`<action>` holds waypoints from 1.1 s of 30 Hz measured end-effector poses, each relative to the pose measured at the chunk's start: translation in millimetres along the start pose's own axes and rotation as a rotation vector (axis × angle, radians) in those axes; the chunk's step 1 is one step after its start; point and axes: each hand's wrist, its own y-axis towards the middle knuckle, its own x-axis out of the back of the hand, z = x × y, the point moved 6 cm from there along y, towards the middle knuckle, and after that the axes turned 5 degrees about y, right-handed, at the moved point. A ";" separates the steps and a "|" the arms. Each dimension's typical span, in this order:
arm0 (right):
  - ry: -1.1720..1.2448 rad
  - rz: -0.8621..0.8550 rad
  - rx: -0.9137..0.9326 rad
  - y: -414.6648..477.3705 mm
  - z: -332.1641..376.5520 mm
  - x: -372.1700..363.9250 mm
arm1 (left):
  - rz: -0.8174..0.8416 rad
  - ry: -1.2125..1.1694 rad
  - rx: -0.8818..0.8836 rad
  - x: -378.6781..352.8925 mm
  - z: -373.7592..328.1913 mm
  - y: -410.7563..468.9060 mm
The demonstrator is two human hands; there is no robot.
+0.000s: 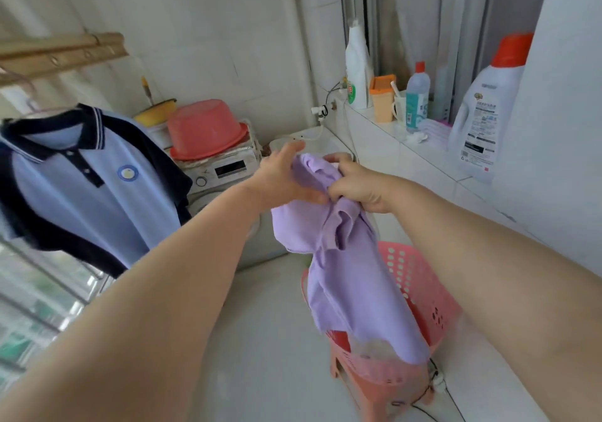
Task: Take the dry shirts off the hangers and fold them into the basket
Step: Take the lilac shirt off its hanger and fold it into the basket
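Note:
A lilac shirt (351,278) hangs bunched from both my hands in the middle of the view, its lower part draping over the pink perforated basket (420,281). My right hand (355,187) grips the gathered top of the shirt. My left hand (286,174) lies against the shirt's upper left side, thumb on the cloth and fingers reaching behind it. A light-blue polo shirt with a navy collar and sleeves (81,187) hangs on a hanger (19,92) at the left, under a wooden drying rail (62,52).
The basket stands on a red stool (355,382). A washing machine (224,174) with an upturned pink basin (205,128) sits behind. Detergent bottles (482,115) and cups line the tiled ledge at right. A window grille is at lower left.

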 end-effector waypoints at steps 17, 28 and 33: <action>-0.395 0.173 -0.002 43.0 -44.3 -2.4 | -0.181 -0.053 -0.044 110.3 -7.3 23.8; -0.426 0.111 -0.021 81.1 -40.1 -59.3 | -0.224 -0.049 -0.010 171.4 35.4 22.6; -0.546 0.226 -0.179 78.4 -64.6 -82.4 | -0.289 -0.102 0.006 195.4 70.8 14.3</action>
